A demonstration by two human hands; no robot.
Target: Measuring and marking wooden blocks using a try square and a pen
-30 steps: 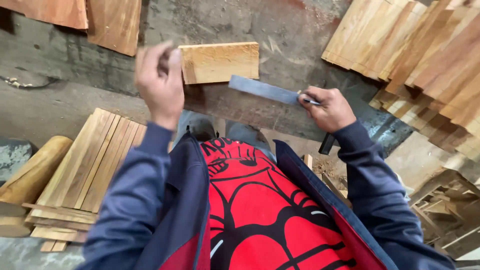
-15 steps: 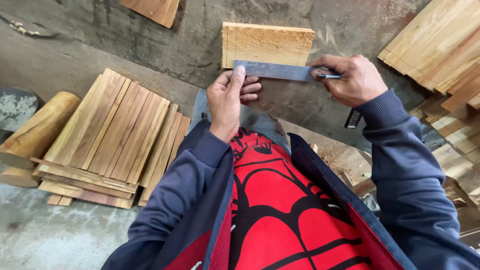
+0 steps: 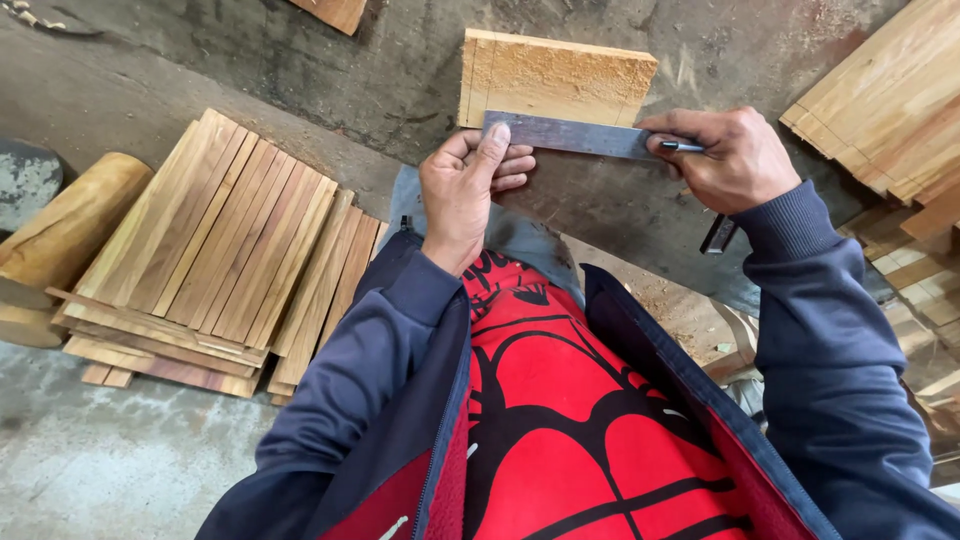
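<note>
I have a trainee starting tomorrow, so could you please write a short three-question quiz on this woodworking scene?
1. True or false: the left hand presses the metal square blade onto the wooden board.
2. What does the right hand hold against the blade?
A. a chisel
B. a pencil
C. a hammer
3. What lies on the floor on the person's left?

Key:
1. True.
2. B, a pencil.
3. A stack of wooden slats beside a log.

My one camera sits on my head, looking steeply down my red chest and blue sleeves, close over my hands at the wooden board point(image 3: 556, 80) on the concrete floor point(image 3: 120, 470).
</note>
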